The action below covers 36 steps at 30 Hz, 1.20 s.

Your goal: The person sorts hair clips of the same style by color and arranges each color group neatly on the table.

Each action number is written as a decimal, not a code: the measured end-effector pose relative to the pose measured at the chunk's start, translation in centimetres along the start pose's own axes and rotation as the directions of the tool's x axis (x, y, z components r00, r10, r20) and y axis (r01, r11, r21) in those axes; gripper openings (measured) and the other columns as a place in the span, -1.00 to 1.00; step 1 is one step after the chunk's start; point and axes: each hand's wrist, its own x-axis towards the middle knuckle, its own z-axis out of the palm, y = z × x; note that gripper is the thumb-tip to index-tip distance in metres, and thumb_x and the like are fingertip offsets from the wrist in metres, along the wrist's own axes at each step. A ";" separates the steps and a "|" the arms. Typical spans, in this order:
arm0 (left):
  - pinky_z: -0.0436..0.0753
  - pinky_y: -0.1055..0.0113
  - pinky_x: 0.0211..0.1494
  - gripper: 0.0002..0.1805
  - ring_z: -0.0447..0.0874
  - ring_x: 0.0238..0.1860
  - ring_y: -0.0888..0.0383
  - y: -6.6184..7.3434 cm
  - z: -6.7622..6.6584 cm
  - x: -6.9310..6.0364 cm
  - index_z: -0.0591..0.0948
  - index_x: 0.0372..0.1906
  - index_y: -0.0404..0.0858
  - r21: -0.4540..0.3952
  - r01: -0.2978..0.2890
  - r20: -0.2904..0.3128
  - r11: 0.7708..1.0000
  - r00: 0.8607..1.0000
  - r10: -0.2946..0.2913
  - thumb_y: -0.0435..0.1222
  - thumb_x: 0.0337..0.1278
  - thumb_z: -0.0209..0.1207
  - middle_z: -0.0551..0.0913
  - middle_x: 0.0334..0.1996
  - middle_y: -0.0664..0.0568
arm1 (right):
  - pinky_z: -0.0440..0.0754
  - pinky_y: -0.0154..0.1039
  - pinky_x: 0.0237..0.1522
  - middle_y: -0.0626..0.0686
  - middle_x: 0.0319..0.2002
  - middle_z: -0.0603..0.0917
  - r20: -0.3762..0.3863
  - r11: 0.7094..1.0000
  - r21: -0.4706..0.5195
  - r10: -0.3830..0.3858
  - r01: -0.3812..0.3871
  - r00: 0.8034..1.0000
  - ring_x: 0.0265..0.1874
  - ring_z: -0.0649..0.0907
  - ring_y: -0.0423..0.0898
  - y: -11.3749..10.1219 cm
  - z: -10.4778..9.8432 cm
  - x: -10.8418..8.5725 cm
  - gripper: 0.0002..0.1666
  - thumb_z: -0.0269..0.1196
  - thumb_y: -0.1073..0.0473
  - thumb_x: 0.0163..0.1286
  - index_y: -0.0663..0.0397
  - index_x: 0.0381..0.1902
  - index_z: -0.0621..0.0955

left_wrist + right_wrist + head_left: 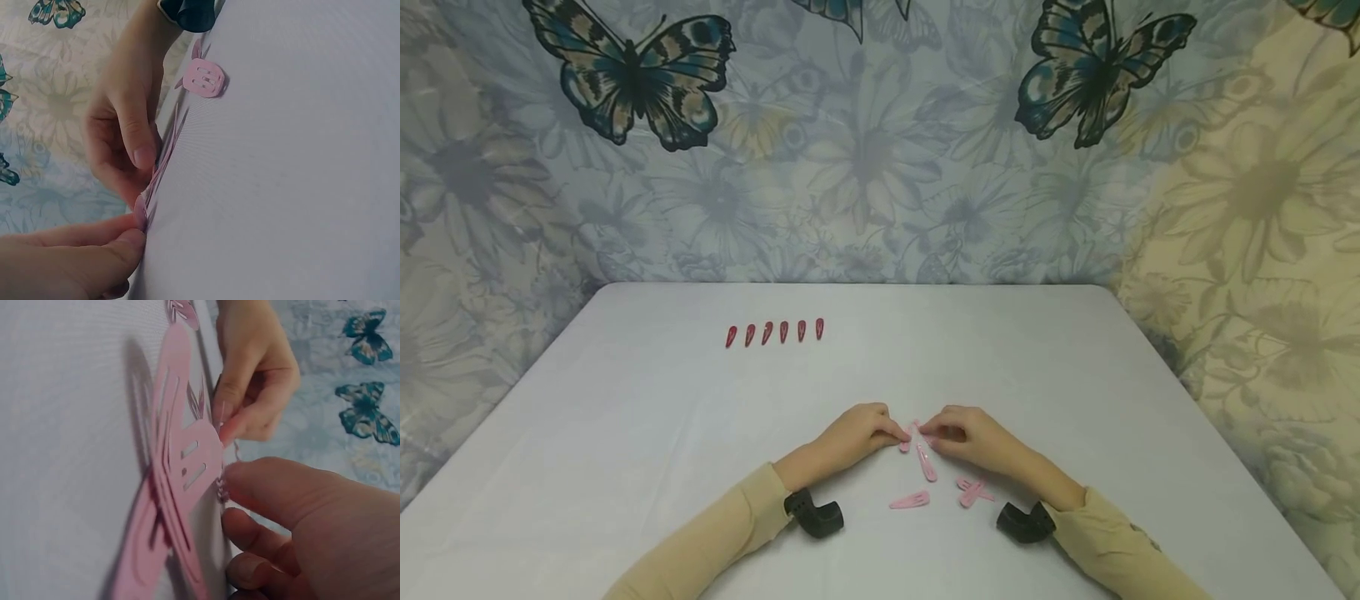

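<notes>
Pink hair clips lie in a loose group near the middle front of the white table. My left hand (859,435) pinches a pink clip (904,446) between thumb and fingertips; in the left wrist view its rounded end (140,211) shows at those fingertips. On the group's other side, my right hand (973,437) has its thumb and finger at another pink clip (930,440), partly covered. Between the hands and slightly nearer lies a single clip (927,463). Two crossed clips (972,493) rest below my right hand, large in the right wrist view (172,456).
Another pink clip (910,500) lies nearer the front. Several red clips (784,332) stand in a row toward the table's back left. Behind the white table (1000,350) hangs a floral cloth (865,167) with butterflies. Both wrists wear black devices.
</notes>
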 end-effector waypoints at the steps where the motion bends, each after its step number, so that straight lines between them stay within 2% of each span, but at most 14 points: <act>1: 0.28 0.57 -0.48 -0.85 0.21 -0.58 0.36 0.0 0.0 0.0 0.71 -0.28 -0.14 0.000 -0.003 -0.003 1.000 1.000 0.003 -0.28 0.03 0.20 0.41 -0.56 0.23 | 0.40 -0.40 -0.52 -0.12 -0.37 0.59 -0.002 1.000 -0.006 -0.005 0.005 1.000 -0.52 0.40 -0.27 0.0 0.0 0.0 -0.81 0.25 0.27 0.18 0.18 -0.21 0.64; 5: 0.32 0.56 -0.45 -0.90 0.26 -0.55 0.36 0.1 -0.4 0.0 0.70 -0.34 -0.15 0.021 -0.009 -0.003 1.000 1.000 0.009 -0.30 0.01 0.22 0.41 -0.55 0.23 | 0.38 -0.42 -0.56 -0.15 -0.43 0.58 -0.010 0.999 -0.025 -0.024 0.024 1.000 -0.56 0.37 -0.29 0.0 -0.2 0.3 -0.84 0.26 0.32 0.15 0.21 -0.27 0.66; 9: 0.33 0.56 -0.46 -0.94 0.30 -0.54 0.37 0.7 -0.8 0.1 0.68 -0.41 -0.11 0.097 0.005 0.003 0.995 1.000 -0.005 -0.25 -0.01 0.23 0.37 -0.55 0.26 | 0.39 -0.40 -0.55 -0.11 -0.44 0.59 -0.007 0.999 -0.030 -0.027 0.027 1.000 -0.55 0.38 -0.28 -0.1 -0.3 0.4 -0.82 0.25 0.40 0.10 0.24 -0.28 0.66; 11: 0.34 0.55 -0.46 -0.95 0.32 -0.52 0.36 1.0 -1.0 0.0 0.67 -0.44 -0.10 0.147 -0.001 0.001 0.989 1.000 0.001 -0.22 -0.02 0.24 0.36 -0.53 0.26 | 0.40 -0.40 -0.53 -0.11 -0.44 0.59 -0.005 0.999 -0.030 -0.015 0.015 1.000 -0.54 0.40 -0.28 -0.2 -0.4 0.4 -0.83 0.27 0.38 0.09 0.24 -0.30 0.66; 16: 0.42 0.51 -0.35 -0.92 0.42 -0.37 0.28 1.2 -0.8 0.1 0.63 -0.49 -0.11 0.231 -0.057 -0.005 0.971 0.998 0.060 -0.21 -0.04 0.26 0.46 -0.41 0.19 | 0.42 -0.40 -0.53 -0.12 -0.46 0.56 -0.036 1.000 -0.025 0.007 -0.008 0.999 -0.54 0.42 -0.25 -0.2 -0.3 0.2 -0.90 0.34 0.29 0.06 0.15 -0.39 0.68; 19: 0.42 0.49 -0.32 -0.93 0.42 -0.34 0.24 1.3 -0.7 0.1 0.61 -0.48 -0.13 0.246 -0.045 0.008 0.968 0.999 0.045 -0.23 -0.01 0.24 0.51 -0.39 0.17 | 0.43 -0.39 -0.50 -0.07 -0.36 0.54 -0.041 0.999 -0.052 -0.002 0.000 0.999 -0.51 0.43 -0.23 -0.2 -0.1 0.1 -0.94 0.34 0.26 0.08 0.08 -0.42 0.67; 23: 0.40 0.48 -0.32 -0.94 0.40 -0.38 0.24 1.3 -0.5 0.1 0.60 -0.45 -0.14 0.209 0.027 0.019 0.978 0.999 -0.032 -0.25 0.02 0.22 0.53 -0.45 0.18 | 0.45 -0.38 -0.45 -0.03 -0.27 0.52 -0.024 0.995 -0.092 -0.027 0.024 0.999 -0.47 0.44 -0.24 -0.1 0.0 0.0 -0.95 0.31 0.28 0.11 0.03 -0.46 0.63; 26: 0.42 0.46 -0.31 -0.94 0.39 -0.38 0.25 1.4 -0.4 0.0 0.60 -0.37 -0.18 0.145 0.092 0.020 0.985 0.995 -0.096 -0.29 0.03 0.22 0.52 -0.47 0.17 | 0.46 -0.38 -0.46 -0.10 -0.36 0.52 -0.020 0.996 -0.091 -0.029 0.027 0.999 -0.49 0.43 -0.26 -0.1 0.1 0.0 -0.89 0.29 0.33 0.11 0.01 -0.50 0.60; 29: 0.43 0.44 -0.28 -0.88 0.40 -0.37 0.25 1.4 -0.3 0.0 0.61 -0.27 -0.23 0.109 0.131 0.027 0.985 0.990 -0.135 -0.32 0.04 0.21 0.52 -0.46 0.15 | 0.45 -0.38 -0.47 -0.18 -0.44 0.49 -0.014 0.997 -0.077 0.012 -0.013 1.000 -0.51 0.41 -0.27 -0.1 0.1 0.0 -0.88 0.28 0.33 0.12 0.01 -0.46 0.56; 33: 0.44 0.40 -0.26 -0.85 0.44 -0.35 0.23 1.2 -0.3 -0.1 0.62 -0.23 -0.23 0.104 0.121 0.036 0.987 0.991 -0.125 -0.32 0.07 0.18 0.57 -0.42 0.10 | 0.41 -0.40 -0.51 -0.19 -0.46 0.46 0.001 0.996 -0.071 0.057 -0.057 0.998 -0.56 0.38 -0.28 -0.2 0.1 0.0 -0.81 0.25 0.35 0.15 0.09 -0.25 0.55; 36: 0.45 0.39 -0.30 -0.88 0.45 -0.40 0.23 1.1 -0.3 -0.2 0.61 -0.25 -0.21 0.085 0.107 0.030 0.991 0.993 -0.110 -0.34 0.10 0.16 0.58 -0.44 0.10 | 0.38 -0.41 -0.53 -0.18 -0.48 0.44 0.003 0.997 -0.076 0.024 -0.024 1.000 -0.56 0.37 -0.27 -0.2 0.1 -0.1 -0.71 0.21 0.40 0.15 0.16 -0.13 0.56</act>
